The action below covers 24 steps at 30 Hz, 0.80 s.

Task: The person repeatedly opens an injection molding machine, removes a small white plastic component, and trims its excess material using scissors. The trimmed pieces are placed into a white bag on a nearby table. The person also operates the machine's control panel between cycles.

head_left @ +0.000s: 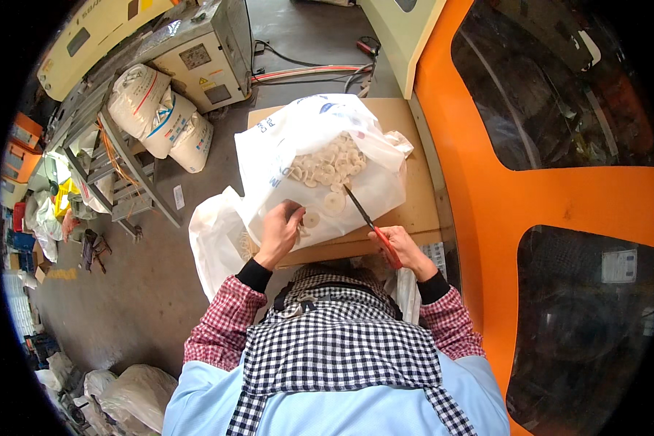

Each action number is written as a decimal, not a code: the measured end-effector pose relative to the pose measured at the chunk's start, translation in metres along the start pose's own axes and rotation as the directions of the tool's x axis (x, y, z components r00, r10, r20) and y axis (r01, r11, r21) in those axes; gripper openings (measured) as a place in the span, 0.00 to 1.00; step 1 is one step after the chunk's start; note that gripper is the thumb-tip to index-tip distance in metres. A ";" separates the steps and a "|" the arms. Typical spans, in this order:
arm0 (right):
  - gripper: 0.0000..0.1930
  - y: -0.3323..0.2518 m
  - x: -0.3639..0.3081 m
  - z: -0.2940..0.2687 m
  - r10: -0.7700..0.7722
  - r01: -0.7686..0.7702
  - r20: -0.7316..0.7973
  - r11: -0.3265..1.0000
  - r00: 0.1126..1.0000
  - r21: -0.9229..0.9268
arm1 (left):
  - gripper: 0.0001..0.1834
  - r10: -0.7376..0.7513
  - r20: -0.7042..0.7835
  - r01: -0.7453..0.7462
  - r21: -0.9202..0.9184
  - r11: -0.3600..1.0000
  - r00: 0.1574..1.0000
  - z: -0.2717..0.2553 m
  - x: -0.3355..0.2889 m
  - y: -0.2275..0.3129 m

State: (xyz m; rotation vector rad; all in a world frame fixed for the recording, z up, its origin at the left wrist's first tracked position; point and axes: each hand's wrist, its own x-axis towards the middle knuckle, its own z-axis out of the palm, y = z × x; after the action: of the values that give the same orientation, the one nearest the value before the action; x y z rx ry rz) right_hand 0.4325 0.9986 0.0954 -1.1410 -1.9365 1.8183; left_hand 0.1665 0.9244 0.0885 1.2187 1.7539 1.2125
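My right hand (400, 248) is closed around the red handle of a thin tool (361, 207). Its long dark front points up and left toward a pile of cream, round plastic pieces (330, 161); whether it is pliers or scissors is unclear. The pieces lie in the mouth of a white plastic bag (269, 145) on a cardboard surface (414, 211). Over the bag's near edge, my left hand (280, 231) has its fingers curled together. A cream disc (310, 219) shows right beside its fingertips; what the fingers hold is hidden.
An orange machine (479, 211) with dark windows stands close on my right. Stuffed white sacks (160, 120) and a grey metal step frame (142, 185) are at the left, near a grey cabinet (200, 62). Hoses (305, 71) cross the floor beyond the cardboard.
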 end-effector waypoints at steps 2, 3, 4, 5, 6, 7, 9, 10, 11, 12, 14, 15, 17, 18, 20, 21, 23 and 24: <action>0.14 -0.001 -0.001 -0.004 0.029 -0.029 0.006 0.999 1.000 0.018 | 0.08 -0.004 -0.008 0.005 0.018 1.000 1.000 0.000 0.005 -0.005; 0.16 -0.013 -0.005 -0.006 0.105 -0.108 0.053 0.993 0.993 0.051 | 0.08 -0.031 -0.013 0.031 -0.003 1.000 0.999 0.000 0.007 -0.009; 0.18 -0.021 -0.009 -0.008 0.183 -0.190 0.094 0.978 0.979 0.082 | 0.08 -0.056 -0.010 0.056 -0.025 0.998 0.998 0.000 0.009 -0.010; 0.19 -0.022 -0.008 -0.009 0.170 -0.170 0.117 0.985 0.978 -0.004 | 0.08 -0.048 -0.014 0.048 -0.021 0.999 0.999 0.000 0.009 -0.009; 0.21 -0.022 -0.009 -0.010 0.161 -0.150 0.139 0.985 0.977 -0.088 | 0.08 -0.041 -0.015 0.041 -0.018 0.999 0.999 0.001 0.009 -0.007; 0.23 -0.022 -0.010 -0.010 0.154 -0.126 0.161 0.977 0.975 -0.170 | 0.08 -0.033 -0.016 0.033 -0.014 0.999 0.999 0.002 0.009 -0.004; 0.25 -0.026 -0.006 -0.010 0.109 -0.067 0.137 0.958 0.985 -0.280 | 0.08 -0.004 -0.021 0.004 -0.003 1.000 1.000 0.003 0.009 0.001; 0.26 -0.028 -0.005 -0.009 0.085 -0.038 0.127 0.941 0.988 -0.335 | 0.07 0.011 -0.025 -0.011 0.002 1.000 1.000 0.003 0.009 0.004; 0.27 -0.029 -0.006 -0.009 0.089 -0.048 0.121 0.951 0.989 -0.305 | 0.07 0.001 -0.012 -0.001 -0.002 1.000 1.000 0.004 0.009 0.008; 0.28 -0.030 -0.006 -0.009 0.091 -0.055 0.119 0.960 0.989 -0.274 | 0.07 -0.009 -0.002 0.009 -0.004 1.000 1.000 0.004 0.009 0.011; 0.29 -0.030 -0.005 -0.009 0.072 -0.037 0.122 0.962 0.990 -0.270 | 0.07 -0.003 0.001 0.003 0.007 1.000 1.000 0.004 0.011 0.011; 0.29 -0.028 -0.003 -0.010 0.053 -0.013 0.127 0.955 0.991 -0.296 | 0.07 0.014 -0.004 -0.014 0.019 1.000 1.000 0.005 0.012 0.008; 0.29 -0.025 -0.001 -0.010 0.043 -0.002 0.121 0.946 0.992 -0.324 | 0.07 0.032 -0.008 -0.032 0.037 0.999 0.999 0.005 0.012 0.006; 0.30 -0.023 0.000 -0.010 0.054 -0.016 0.108 0.945 0.993 -0.327 | 0.07 0.033 -0.005 -0.033 0.042 0.999 0.999 0.005 0.012 0.009; 0.30 -0.022 0.000 -0.009 0.085 -0.049 0.090 0.939 0.992 -0.341 | 0.07 0.030 -0.001 -0.030 0.039 0.999 1.000 0.006 0.012 0.010; 0.29 -0.023 0.001 -0.009 0.103 -0.067 0.086 0.933 0.991 -0.353 | 0.08 0.026 -0.002 -0.026 0.031 0.999 1.000 0.007 0.012 0.010; 0.29 -0.028 0.001 -0.009 0.111 -0.074 0.079 0.925 0.991 -0.372 | 0.08 0.019 -0.003 -0.019 0.019 1.000 1.000 0.008 0.013 0.011; 0.30 -0.033 0.000 -0.009 0.099 -0.063 0.076 0.923 0.992 -0.380 | 0.08 0.018 -0.004 -0.018 0.016 1.000 1.000 0.008 0.013 0.013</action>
State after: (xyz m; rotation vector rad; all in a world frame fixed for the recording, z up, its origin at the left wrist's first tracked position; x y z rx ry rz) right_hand 0.4263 1.0074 0.1277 -1.2829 -2.4037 1.6033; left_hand 0.1731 0.9404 0.0974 1.2447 1.7621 1.2138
